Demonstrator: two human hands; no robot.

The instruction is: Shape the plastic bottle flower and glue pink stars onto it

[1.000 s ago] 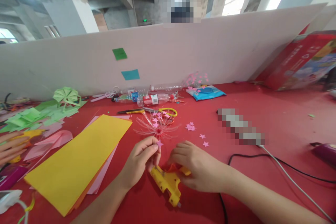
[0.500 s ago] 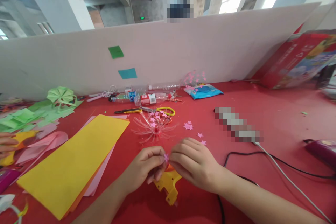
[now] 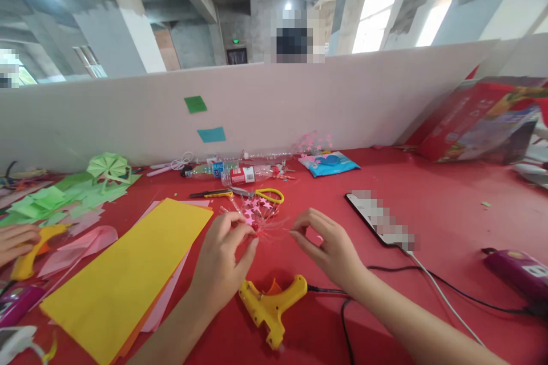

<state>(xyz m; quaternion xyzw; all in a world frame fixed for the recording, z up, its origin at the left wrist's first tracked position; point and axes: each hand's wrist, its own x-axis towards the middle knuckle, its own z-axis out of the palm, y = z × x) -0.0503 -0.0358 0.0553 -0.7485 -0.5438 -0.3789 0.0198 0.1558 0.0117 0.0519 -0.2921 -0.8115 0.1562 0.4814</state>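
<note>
A clear plastic piece cut into thin strips (image 3: 274, 229), with pink stars (image 3: 259, 204) on it, lies on the red table. My left hand (image 3: 229, 251) is at its left edge, thumb and fingers apart. To the right, my right hand (image 3: 327, 245) is beside the strip tips, with thumb and index finger brought close; whether something tiny is between them cannot be made out. A yellow glue gun (image 3: 272, 305) lies below, between both wrists. Loose pink stars are partly hidden behind my right hand.
Yellow paper sheets (image 3: 128, 279) lie left, green paper (image 3: 64, 199) beyond. Another person's hand (image 3: 17, 242) holds a yellow glue gun. Scissors (image 3: 269, 195), a cutter (image 3: 212, 194), bottles (image 3: 246, 175) and a wipes pack (image 3: 329, 164) lie behind. A phone (image 3: 379, 219) with cables is right.
My hands have parted and moved forward from above the glue gun, which now shows whole. The pink star between my fingers is no longer seen there. The view has tilted up slightly.
</note>
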